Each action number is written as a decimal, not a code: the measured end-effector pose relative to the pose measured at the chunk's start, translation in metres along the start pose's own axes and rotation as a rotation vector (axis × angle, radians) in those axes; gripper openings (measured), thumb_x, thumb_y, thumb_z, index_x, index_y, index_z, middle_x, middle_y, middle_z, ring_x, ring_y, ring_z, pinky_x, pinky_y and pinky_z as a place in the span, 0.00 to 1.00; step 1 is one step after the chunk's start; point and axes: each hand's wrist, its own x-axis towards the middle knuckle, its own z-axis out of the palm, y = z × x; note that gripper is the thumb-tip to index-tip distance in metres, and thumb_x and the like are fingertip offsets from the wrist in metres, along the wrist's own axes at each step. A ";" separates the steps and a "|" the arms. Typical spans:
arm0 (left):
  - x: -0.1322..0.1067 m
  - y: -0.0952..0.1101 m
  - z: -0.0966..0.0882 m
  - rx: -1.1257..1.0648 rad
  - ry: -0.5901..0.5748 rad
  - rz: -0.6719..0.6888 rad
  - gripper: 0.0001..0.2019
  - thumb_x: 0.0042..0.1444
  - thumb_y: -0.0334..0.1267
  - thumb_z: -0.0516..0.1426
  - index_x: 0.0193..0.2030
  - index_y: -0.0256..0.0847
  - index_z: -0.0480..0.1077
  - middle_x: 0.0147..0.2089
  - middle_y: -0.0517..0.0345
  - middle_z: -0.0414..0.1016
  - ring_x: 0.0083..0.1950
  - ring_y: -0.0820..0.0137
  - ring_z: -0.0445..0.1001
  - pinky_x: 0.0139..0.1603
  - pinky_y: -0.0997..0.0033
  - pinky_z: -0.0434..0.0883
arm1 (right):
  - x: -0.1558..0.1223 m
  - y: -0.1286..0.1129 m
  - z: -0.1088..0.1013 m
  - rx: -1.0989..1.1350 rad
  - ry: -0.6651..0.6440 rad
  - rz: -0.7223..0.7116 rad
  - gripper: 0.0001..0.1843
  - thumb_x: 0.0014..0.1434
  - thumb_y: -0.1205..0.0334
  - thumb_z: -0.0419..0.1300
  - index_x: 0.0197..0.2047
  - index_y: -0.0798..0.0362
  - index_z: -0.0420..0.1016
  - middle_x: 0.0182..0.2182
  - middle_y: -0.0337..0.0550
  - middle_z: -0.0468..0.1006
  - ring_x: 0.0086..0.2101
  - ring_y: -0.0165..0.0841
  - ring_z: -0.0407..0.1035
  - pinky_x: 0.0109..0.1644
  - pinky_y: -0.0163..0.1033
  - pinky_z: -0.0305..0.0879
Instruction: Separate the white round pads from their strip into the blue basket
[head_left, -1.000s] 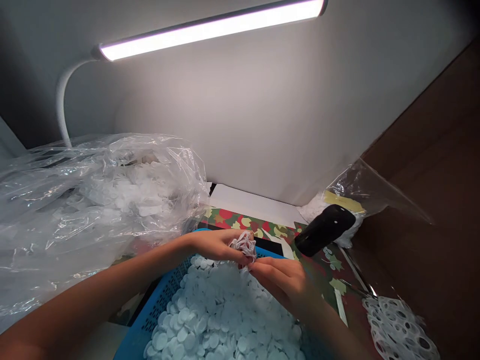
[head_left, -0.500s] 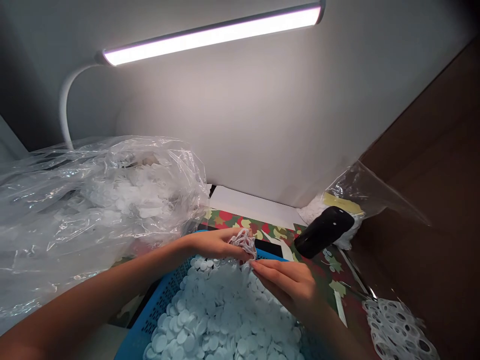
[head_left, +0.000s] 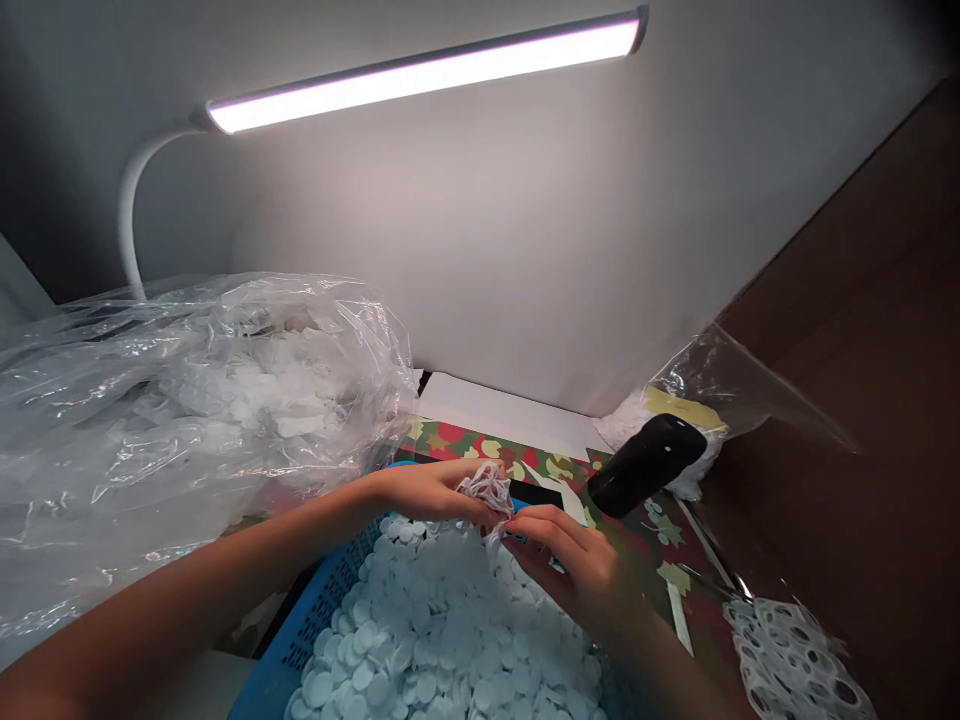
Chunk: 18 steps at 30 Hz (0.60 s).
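Observation:
In the head view my left hand (head_left: 427,490) is closed around a tangled bundle of thin white loops (head_left: 487,484). Its thumb presses the bundle from the near side. My right hand (head_left: 577,560) meets the left thumb tip, its fingers pinched together at the bundle's lower end; whatever sits between those fingertips is too small to make out. Both hands are above a blue perforated basket (head_left: 304,635), over the far part of a heap of small white discs (head_left: 442,630) that fills it.
A large clear plastic bag (head_left: 202,400) of white pieces lies at left. To the right are a black cylindrical object (head_left: 646,465), a smaller clear bag (head_left: 697,400) and a pile of white rings (head_left: 802,655). A lit lamp (head_left: 427,70) hangs above the patterned tablecloth (head_left: 469,440).
My right hand has shifted slightly left and up, its fingers more bent against the left thumb. My left hand keeps its hold on the bundle, nearly unmoved.

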 end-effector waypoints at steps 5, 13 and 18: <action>0.001 -0.001 0.002 0.030 -0.059 0.006 0.06 0.54 0.37 0.57 0.35 0.39 0.62 0.30 0.62 0.66 0.33 0.74 0.65 0.32 0.74 0.60 | -0.001 0.001 0.003 0.009 -0.055 0.035 0.05 0.65 0.65 0.51 0.43 0.52 0.67 0.36 0.42 0.72 0.29 0.26 0.70 0.31 0.29 0.67; -0.001 0.000 0.003 0.111 0.082 -0.015 0.04 0.50 0.30 0.52 0.32 0.39 0.58 0.27 0.66 0.54 0.27 0.76 0.54 0.26 0.75 0.53 | 0.001 -0.006 -0.004 0.183 -0.172 0.030 0.08 0.59 0.74 0.53 0.41 0.52 0.63 0.44 0.47 0.70 0.41 0.32 0.70 0.45 0.34 0.68; 0.000 0.002 0.003 0.145 0.115 -0.050 0.01 0.51 0.32 0.51 0.31 0.39 0.59 0.28 0.64 0.57 0.28 0.75 0.56 0.28 0.74 0.55 | 0.002 -0.010 -0.008 0.247 -0.219 0.093 0.12 0.49 0.77 0.57 0.33 0.52 0.62 0.45 0.46 0.67 0.42 0.33 0.68 0.44 0.34 0.67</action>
